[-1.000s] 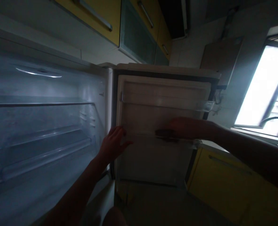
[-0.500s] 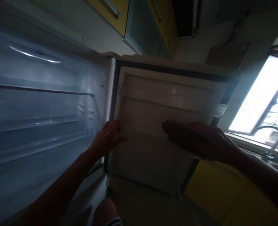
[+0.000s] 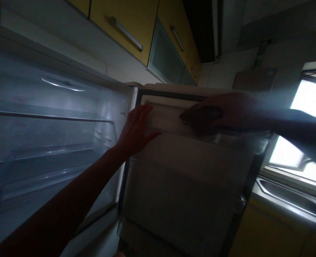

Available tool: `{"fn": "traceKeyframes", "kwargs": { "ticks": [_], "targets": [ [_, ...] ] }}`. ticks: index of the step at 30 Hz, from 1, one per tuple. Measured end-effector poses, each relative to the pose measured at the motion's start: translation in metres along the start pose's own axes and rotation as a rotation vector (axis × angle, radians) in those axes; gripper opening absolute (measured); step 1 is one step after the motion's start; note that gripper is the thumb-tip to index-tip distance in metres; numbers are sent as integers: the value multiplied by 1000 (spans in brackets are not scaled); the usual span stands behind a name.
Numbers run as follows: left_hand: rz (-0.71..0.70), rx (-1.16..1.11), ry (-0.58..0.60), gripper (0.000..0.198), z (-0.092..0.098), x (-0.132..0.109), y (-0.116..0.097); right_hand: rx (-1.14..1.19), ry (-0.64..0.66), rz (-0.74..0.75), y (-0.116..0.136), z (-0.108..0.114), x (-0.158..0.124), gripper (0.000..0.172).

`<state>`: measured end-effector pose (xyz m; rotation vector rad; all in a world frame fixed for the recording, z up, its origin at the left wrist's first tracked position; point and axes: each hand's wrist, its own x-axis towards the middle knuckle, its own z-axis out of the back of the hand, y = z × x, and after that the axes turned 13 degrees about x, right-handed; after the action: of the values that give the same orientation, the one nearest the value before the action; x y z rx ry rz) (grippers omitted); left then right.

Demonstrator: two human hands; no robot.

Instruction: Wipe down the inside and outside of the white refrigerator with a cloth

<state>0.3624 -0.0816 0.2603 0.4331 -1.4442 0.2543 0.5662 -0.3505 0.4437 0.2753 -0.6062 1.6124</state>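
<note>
I'm seeing both hands working higher on the door [image 3: 174, 164] than half a second ago. Left hand [image 3: 135, 130] was sitting lower, about level with the lower bin [image 3: 239, 205]; now it's reaching the hinge-side end of the top bin [image 3: 168, 123], fingers pointing up, thumb spreading well apart from them. It isn't clamping on anything I'm seeing; can't tell if the fingertips are touching the plastic. Right hand [image 3: 230, 109] is also up from near the lower bin, now crossing in front of the top bin and covering much of its outer half. It's smearing with motion; a dark shape [image 3: 202, 117] is showing at its finger end, too dim for me to tell whether that's a held item or shaded fingers, so I'm not calling its grip. Door is staying swung out from the fridge [image 3: 48, 134], bins facing me. Inside, the lamp [image 3: 64, 84] is glowing above the glass shelf [image 3: 48, 113]. View is shifting too: sink [image 3: 281, 205] is showing more fully at lower right, yellow cabinets [image 3: 125, 21] are filling more of the top, and the right forearm [image 3: 286, 119] is now cutting across the window [image 3: 309, 94], which it was leaving uncovered before.
</note>
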Motion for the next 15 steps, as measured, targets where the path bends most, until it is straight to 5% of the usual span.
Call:
{"fn": "traceKeyframes", "kwargs": {
  "ticks": [3, 6, 11, 15],
  "targets": [
    [61, -74, 65, 71, -7, 10, 2, 87, 359, 70, 12, -9, 52, 41],
    [66, -104, 60, 59, -6, 7, 1, 208, 522, 41, 20, -29, 108, 29],
    [78, -74, 37, 62, -8, 4, -2, 384, 457, 126, 47, -69, 173, 25],
    [119, -29, 61, 57, -12, 5, -1, 515, 458, 61, 47, -73, 163, 33]
  ]
}}
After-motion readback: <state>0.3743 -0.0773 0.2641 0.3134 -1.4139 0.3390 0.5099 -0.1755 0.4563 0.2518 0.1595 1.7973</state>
